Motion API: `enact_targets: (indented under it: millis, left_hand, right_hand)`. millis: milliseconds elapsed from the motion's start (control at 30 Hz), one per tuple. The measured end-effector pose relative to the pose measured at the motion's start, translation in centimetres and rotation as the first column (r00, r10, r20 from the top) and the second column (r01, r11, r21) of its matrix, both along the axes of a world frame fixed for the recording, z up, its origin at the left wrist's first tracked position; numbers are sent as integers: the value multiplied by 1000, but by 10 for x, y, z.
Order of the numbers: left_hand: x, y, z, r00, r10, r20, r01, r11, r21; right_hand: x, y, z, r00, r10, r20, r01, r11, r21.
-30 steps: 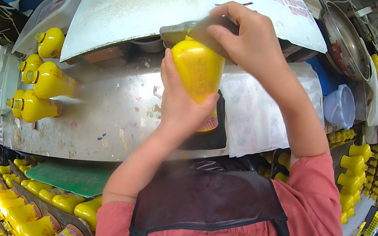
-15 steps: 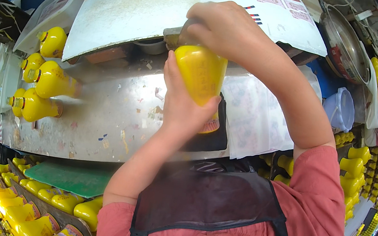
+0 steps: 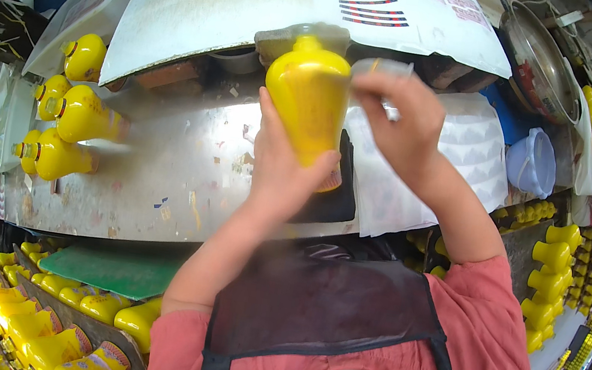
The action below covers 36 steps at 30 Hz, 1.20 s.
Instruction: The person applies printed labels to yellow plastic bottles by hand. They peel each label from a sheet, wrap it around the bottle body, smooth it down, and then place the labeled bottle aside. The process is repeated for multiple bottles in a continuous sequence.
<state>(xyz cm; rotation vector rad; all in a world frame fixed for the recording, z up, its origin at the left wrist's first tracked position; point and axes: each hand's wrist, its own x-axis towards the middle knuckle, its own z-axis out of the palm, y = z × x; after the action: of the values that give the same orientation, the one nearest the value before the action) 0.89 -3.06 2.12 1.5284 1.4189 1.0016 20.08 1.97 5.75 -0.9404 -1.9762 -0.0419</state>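
A glossy yellow vase [image 3: 309, 100] with a narrow neck stands upright, slightly tilted, in the middle. My left hand [image 3: 283, 172] is closed round its lower body, thumb on the right side and fingers on the left. Just right of the vase is my right hand [image 3: 407, 121], its fingers bent and blurred by motion. A pale translucent patch shows by these fingertips; whether they hold it I cannot make out. Beneath the vase's base lies a black cloth [image 3: 339, 199]. Behind its neck sits a grey block-like thing [image 3: 266, 44], partly hidden.
Several yellow vases [image 3: 83, 113] lie at the left on the metal worktable [image 3: 150, 199]. A white board [image 3: 223, 1] at the back bears several dark strips [image 3: 373, 12]. Printed sheets [image 3: 459, 155], a light-blue bucket [image 3: 530, 163] and a metal basin [image 3: 537, 60] are to the right.
My right hand has moved from the vase's neck down to its right side, uncovering the neck and the dark strips. The vase is more upright, still in my left hand.
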Motion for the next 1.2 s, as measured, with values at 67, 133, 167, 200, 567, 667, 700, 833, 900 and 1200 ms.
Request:
enact_targets:
  millis: [67, 133, 167, 200, 567, 667, 700, 833, 900, 1200]
  left_hand:
    - [-7, -6, 1, 996, -43, 80, 47, 998, -50]
    - [-14, -11, -1, 992, -127, -18, 127, 991, 28]
    - [-16, -13, -4, 986, -162, -51, 164, 985, 47]
    - [-20, -17, -7, 974, -224, -31, 226, 970, 90]
    - [-24, -23, -33, 981, -167, -99, 182, 967, 176]
    - [-22, -28, -30, 980, -58, -190, 115, 947, 301]
    - [-21, -29, -30, 985, -49, -166, 99, 946, 310]
    - [-16, -30, -28, 991, -32, -132, 67, 960, 273]
    - [-18, -31, -26, 990, -37, -139, 68, 971, 228]
    - [-20, -28, -45, 995, -78, -58, 86, 983, 161]
  right_hand:
    - [-1, -16, -13, 983, 145, 109, -161, 976, 149]
    - [-1, -39, -21, 940, 319, 124, -329, 942, 69]
    - [-1, -48, -24, 909, 391, 145, -393, 920, -17]
    - [-2, -55, -26, 908, 413, 69, -409, 911, -55]
    - [-21, -62, -31, 894, -79, -441, -42, 965, -258]
    - [-25, -73, -32, 963, 130, -236, -145, 988, -46]
    - [-25, -75, -33, 965, 180, -193, -185, 983, -9]
    - [-20, -54, -30, 974, -27, -223, 18, 999, -43]
    - [-23, -51, -28, 998, 52, -46, -49, 996, 70]
    - [-27, -3, -2, 922, -134, -363, 42, 967, -250]
